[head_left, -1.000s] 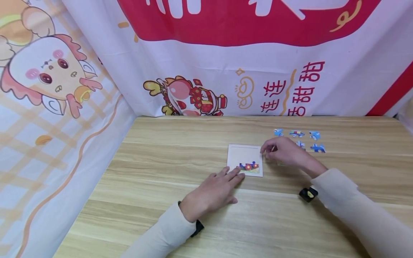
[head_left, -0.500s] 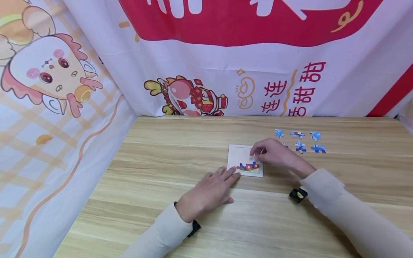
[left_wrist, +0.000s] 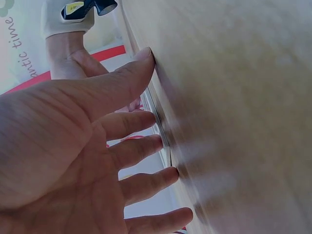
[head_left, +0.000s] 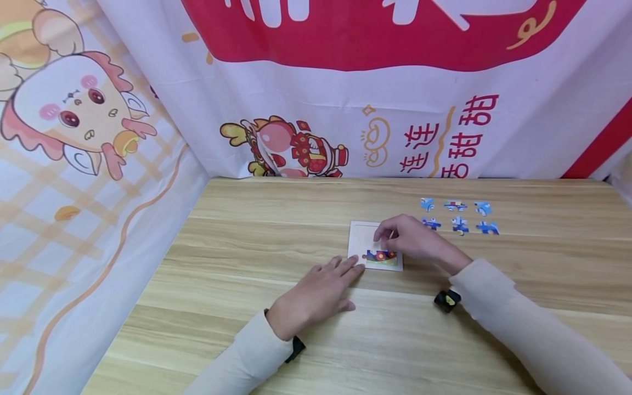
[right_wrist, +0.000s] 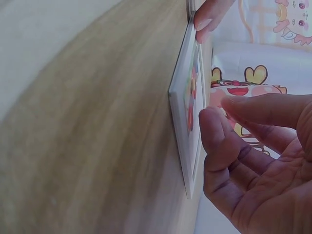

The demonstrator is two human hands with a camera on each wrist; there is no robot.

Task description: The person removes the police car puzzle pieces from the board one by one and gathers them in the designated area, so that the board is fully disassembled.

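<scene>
A small white puzzle board lies on the wooden table, with joined train puzzle pieces along its lower right part. My left hand rests flat, straight fingertips at the board's lower left edge; the left wrist view shows its fingers spread along that edge. Over the board hovers my right hand, thumb and index finger brought together above the joined pieces. In the right wrist view the curled right hand is close beside the board's face. I cannot tell whether a piece is between those fingertips.
Several loose blue puzzle pieces lie in rows to the right of the board, behind the right forearm. A white printed cloth hangs at the table's back edge, and another covers the left side.
My right hand has moved left from beside the loose pieces to over the board, uncovering one loose piece. The left hand has slid slightly down and left, uncovering the left end of the joined pieces.
</scene>
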